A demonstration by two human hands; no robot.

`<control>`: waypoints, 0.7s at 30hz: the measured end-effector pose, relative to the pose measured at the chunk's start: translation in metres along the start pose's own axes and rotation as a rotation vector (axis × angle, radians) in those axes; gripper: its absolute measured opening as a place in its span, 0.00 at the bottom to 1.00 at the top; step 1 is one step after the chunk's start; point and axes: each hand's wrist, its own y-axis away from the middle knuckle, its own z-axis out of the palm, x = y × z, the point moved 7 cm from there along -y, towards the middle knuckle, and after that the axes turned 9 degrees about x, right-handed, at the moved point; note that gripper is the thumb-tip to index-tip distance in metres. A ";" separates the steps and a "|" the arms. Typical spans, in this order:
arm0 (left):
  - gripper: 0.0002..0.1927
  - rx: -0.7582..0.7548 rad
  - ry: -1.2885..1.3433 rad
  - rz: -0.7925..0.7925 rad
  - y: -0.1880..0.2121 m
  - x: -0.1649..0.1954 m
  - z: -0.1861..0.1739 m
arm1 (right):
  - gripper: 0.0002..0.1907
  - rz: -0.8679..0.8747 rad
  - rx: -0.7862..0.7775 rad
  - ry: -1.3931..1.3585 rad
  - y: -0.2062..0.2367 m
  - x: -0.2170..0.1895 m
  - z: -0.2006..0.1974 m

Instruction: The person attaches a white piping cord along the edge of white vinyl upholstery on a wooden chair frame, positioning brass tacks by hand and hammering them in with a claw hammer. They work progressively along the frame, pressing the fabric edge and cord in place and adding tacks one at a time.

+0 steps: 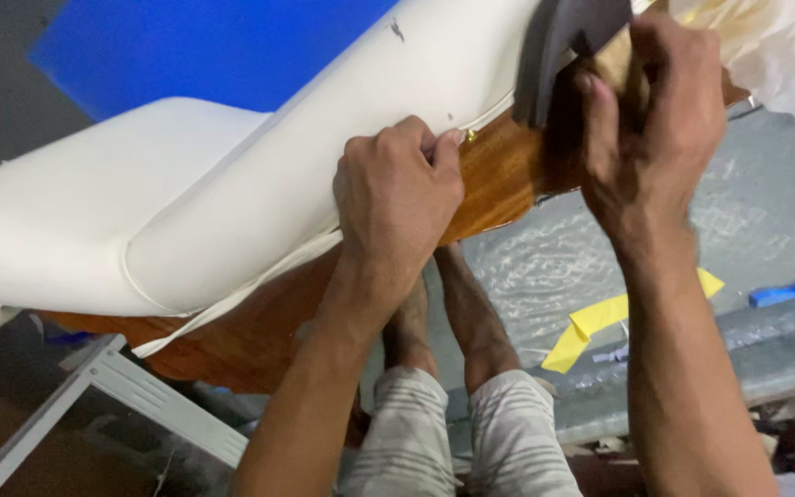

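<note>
Head view | left hand [397, 198] pinches cream upholstery [232, 202] | right hand [650, 120] grips half-hidden tool [554, 46], perhaps a hammer

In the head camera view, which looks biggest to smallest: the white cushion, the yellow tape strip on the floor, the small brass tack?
1. white cushion, filling much of the picture
2. yellow tape strip, though it lies farther away, so it looks smaller than it is
3. brass tack, a tiny dot by the left hand

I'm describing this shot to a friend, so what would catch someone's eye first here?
The big white cushion stretching across the upper left, fixed to glossy brown wood. At centre the left hand pinches the cushion's edge beside a small brass tack, while the right hand grips a hammer at top right.
</note>
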 end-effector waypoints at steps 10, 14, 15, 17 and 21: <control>0.17 0.003 -0.193 0.021 0.001 0.011 -0.010 | 0.10 0.950 0.032 -0.505 0.130 -0.043 0.008; 0.17 0.031 -0.195 0.077 0.001 0.012 -0.012 | 0.15 0.928 0.041 -0.434 0.130 -0.068 0.030; 0.17 0.064 -0.201 0.118 0.002 0.014 -0.014 | 0.16 1.009 0.042 -0.470 0.130 -0.070 0.039; 0.17 -0.013 -0.193 0.065 0.001 0.007 -0.009 | 0.17 1.011 0.077 -0.493 0.121 -0.074 0.048; 0.18 -0.009 -0.174 0.093 0.000 0.006 -0.011 | 0.17 0.730 0.214 -0.416 0.100 -0.094 0.037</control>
